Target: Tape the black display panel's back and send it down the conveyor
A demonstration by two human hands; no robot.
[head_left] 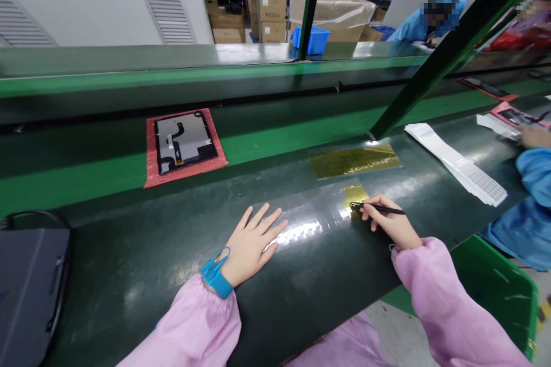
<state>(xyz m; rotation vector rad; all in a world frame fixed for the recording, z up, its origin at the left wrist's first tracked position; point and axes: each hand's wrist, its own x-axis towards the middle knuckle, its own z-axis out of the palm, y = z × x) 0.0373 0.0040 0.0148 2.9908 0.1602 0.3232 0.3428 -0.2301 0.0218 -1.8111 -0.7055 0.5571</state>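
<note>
My left hand (255,242) lies flat with fingers spread on the dark green bench, its fingertips on the left end of a clear plastic sheet (301,212). A blue strap (217,275) is round that wrist. In my right hand (385,219) is a pair of black tweezers (390,209), held like a pen. Their tip touches a few amber film pieces (353,194) at the right end of the clear sheet. Whether the tip grips a piece is too small to tell. Just behind lies a larger amber film sheet (356,161).
A flat panel (189,140) rests on a pink foam sheet (151,178) on the green strip. White label strips (458,163) lie to the right, near a co-worker's blue sleeve (536,175). A dark case (32,292) stands left; a green bin (495,287) is below the bench; a green post (434,71) slants up.
</note>
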